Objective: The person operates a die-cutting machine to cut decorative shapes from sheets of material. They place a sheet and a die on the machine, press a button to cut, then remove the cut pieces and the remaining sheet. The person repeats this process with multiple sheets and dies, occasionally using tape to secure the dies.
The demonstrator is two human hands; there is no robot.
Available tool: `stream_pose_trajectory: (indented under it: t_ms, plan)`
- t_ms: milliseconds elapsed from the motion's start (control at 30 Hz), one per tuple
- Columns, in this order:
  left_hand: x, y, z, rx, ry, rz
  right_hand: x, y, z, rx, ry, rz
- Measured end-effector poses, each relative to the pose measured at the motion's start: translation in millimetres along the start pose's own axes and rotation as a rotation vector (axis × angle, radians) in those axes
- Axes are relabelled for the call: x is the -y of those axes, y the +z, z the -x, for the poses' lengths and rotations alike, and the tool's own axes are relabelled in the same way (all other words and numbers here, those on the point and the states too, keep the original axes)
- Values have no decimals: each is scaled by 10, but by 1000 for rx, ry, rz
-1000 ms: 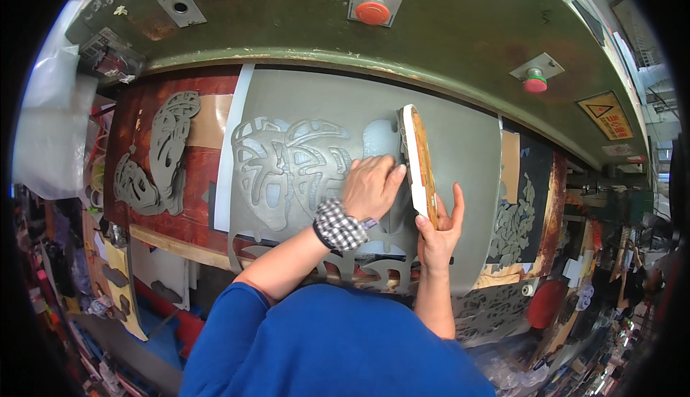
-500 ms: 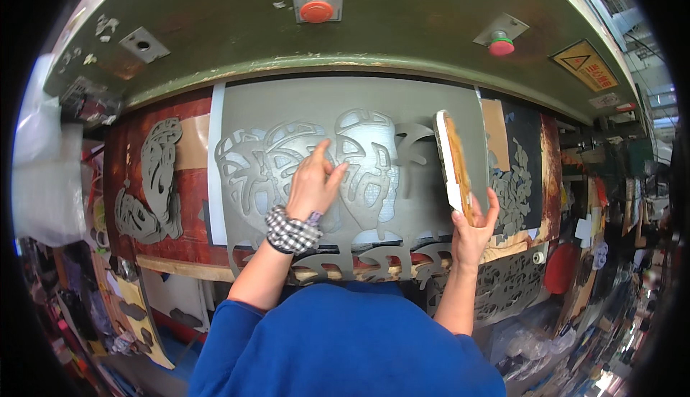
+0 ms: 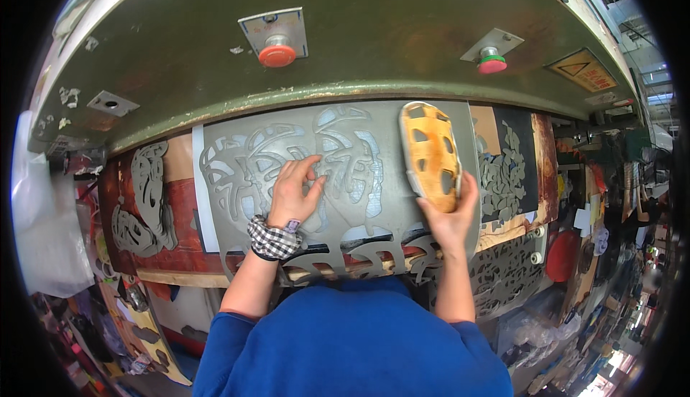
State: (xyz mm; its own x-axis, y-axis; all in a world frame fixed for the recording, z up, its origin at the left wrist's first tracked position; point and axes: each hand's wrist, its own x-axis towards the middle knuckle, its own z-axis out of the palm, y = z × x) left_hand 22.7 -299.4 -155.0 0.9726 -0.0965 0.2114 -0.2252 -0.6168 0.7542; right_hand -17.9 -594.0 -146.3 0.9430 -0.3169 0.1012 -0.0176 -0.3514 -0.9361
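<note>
My right hand (image 3: 449,224) grips the near end of a cutting die (image 3: 433,154), shaped like a shoe sole, with a yellow-orange face, several cut-out windows and a pale rim. It is over the right part of a dark grey sheet (image 3: 388,214). My left hand (image 3: 293,192), with a checked band at its wrist, is over the sheet's cut area. Its thumb and forefinger are apart, with nothing seen between them. Curved, shoe-shaped cut outlines (image 3: 351,171) lie around that hand, and pale board shows through the gaps. The sheet's slotted near edge hangs over the table front.
A green machine beam (image 3: 374,45) spans the far side, with a red push button (image 3: 277,53) and a second button (image 3: 492,63). Grey cut pieces (image 3: 151,196) are stacked at left. Small grey scraps (image 3: 503,181) are heaped at right. A red round stool (image 3: 563,255) stands lower right.
The cutting die has turned from nearly edge-on to show its yellow-orange face, and my right hand has shifted left with it. My left hand stays over the cut outlines. The whole view has shifted slightly.
</note>
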Motion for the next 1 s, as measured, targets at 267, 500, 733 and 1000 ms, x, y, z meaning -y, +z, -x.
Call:
stream_pose_trajectory:
  t_ms: [267,500,733,1000]
  plan:
    - [212,-532,28,-216,88,-201,-200,322,-449,107,-335,402]
    - [841,-852,575,-654,-338,-505,258,360,-1448,-334,-398,93]
    - [1327,-715,255,-694,-362,-328,580,698,-1992,-440,-533,341]
    - [1368,-824,185,-675,-444,-341,199,376,-1806,-387,-419,529]
